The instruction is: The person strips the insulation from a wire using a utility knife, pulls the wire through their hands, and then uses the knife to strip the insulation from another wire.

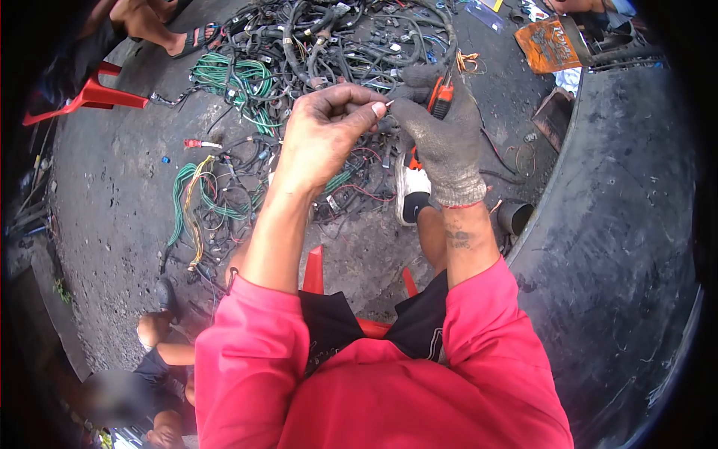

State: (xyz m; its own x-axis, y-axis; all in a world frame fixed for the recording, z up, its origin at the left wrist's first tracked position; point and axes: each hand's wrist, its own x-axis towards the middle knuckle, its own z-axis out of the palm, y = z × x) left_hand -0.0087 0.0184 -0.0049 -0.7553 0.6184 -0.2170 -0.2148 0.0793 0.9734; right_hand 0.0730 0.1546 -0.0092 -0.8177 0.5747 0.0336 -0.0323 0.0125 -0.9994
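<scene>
My bare left hand (333,123) is closed in a pinch, thumb against fingers, on something thin and too small to make out. Its fingertips meet those of my right hand (441,135), which wears a dirty grey knit glove. That gloved hand is wrapped round an orange-and-black handled tool (443,99); its working end is hidden, so its kind does not show. Just beyond both hands lies a big tangle of black cable harnesses (299,45) with connectors. Green wire bundles (235,78) sit at its left side.
Loose green and yellow wires (196,213) lie on the ground at left. A red plastic chair (97,97) is at upper left, near a person's sandalled foot (196,39). Another person sits at lower left. A large dark curved surface (606,262) fills the right, below an orange container (547,46).
</scene>
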